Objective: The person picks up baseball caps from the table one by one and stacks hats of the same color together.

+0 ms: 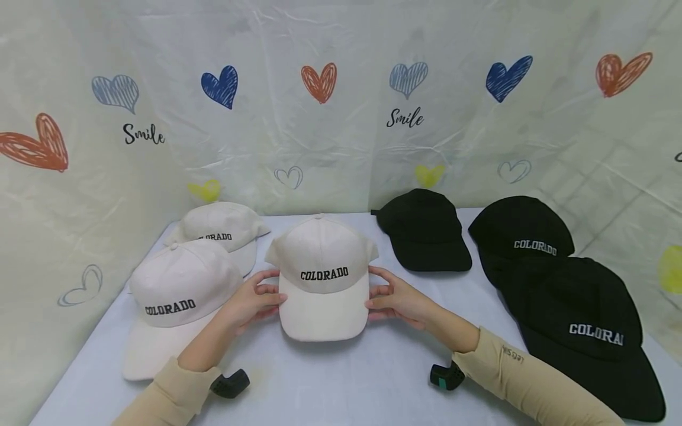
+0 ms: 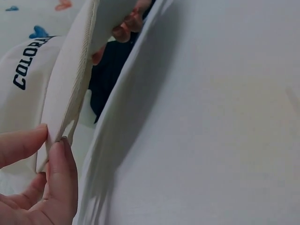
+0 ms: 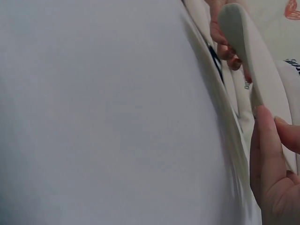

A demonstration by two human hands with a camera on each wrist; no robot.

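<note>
A white baseball cap (image 1: 324,313) with dark COLORADO lettering is between my two hands in the head view, its brim toward me. My left hand (image 1: 259,300) pinches one side edge of the brim, thumb on top and fingers beneath. The opposite edge is pinched the same way by my right hand (image 1: 399,300). In the left wrist view the brim (image 2: 70,79) stands off the tabletop, with a gap below it. The right wrist view also shows the brim (image 3: 265,61) between thumb and fingers. The inside of the crown is hidden.
Two more white caps, a near one (image 1: 183,284) and a far one (image 1: 218,222), overlap at the left. At the right lie a plain-fronted black cap (image 1: 423,231) and two overlapping black COLORADO caps (image 1: 581,307). A heart-printed curtain (image 1: 341,142) hangs behind the table (image 1: 341,384).
</note>
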